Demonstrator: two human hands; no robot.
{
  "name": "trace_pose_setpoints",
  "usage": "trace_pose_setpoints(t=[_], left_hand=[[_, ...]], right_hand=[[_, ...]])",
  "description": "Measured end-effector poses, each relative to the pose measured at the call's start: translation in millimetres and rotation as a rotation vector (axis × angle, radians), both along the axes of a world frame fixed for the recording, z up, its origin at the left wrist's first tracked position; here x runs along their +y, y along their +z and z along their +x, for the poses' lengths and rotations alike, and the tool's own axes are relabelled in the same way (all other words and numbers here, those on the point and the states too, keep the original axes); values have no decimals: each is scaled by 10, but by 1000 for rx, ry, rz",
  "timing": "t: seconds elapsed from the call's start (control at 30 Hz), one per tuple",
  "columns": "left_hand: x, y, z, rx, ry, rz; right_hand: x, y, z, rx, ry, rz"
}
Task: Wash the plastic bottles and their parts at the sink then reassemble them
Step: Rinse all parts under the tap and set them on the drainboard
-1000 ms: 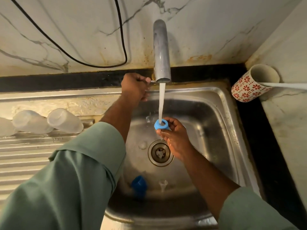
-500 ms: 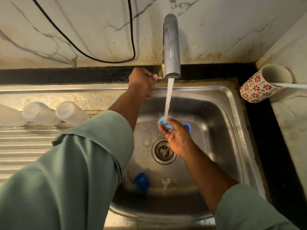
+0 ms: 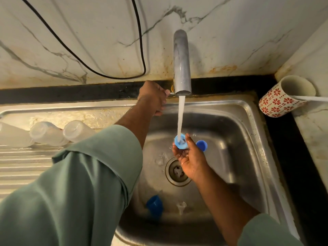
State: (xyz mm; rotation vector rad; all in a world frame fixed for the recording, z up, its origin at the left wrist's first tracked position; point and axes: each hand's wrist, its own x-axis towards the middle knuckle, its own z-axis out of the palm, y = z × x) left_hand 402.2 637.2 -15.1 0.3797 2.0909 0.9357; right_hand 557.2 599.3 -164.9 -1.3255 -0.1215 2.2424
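Observation:
My right hand (image 3: 190,159) holds a light blue bottle ring (image 3: 181,143) under the water running from the grey tap (image 3: 182,63). At the tap's base my left hand (image 3: 153,98) grips the tap handle. A blue cap (image 3: 202,145) lies in the steel sink (image 3: 236,142) just right of my right hand. Another blue cap (image 3: 154,205) and a small clear nipple (image 3: 181,206) lie at the near side of the basin. Three translucent bottles (image 3: 78,130) lie on their sides on the drainboard at the left.
The drain (image 3: 175,172) sits in the middle of the basin under my right wrist. A red-patterned white mug (image 3: 282,96) stands on the black ledge at the right. A black cable (image 3: 99,71) hangs on the marble wall behind. The ribbed drainboard (image 3: 23,164) extends left.
My right hand has turned the blue ring so its opening faces up under the stream. The blue cap behind the hand has come into sight. My left hand stays on the tap handle.

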Motion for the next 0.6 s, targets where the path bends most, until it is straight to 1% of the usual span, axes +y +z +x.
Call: trace_pose_setpoints(t=[0.1,0.17,0.27,0.43,0.6], left_hand=[[-8,58,23,-42,0,-24],[-5,75,19,-89,12,-30],[-4,109,4,-117,14,-27],[-11,118,24,-142,3,-43],[-24,77,-14,-86,-45,-47]], right_hand=[[-19,5,-1,-12,-118,-30],[-24,21,26,5,-137,-54],[-17,64,60,31,-79,-90],[13,64,24,-35,48,-47],[25,24,-10,-57,34,-14]])
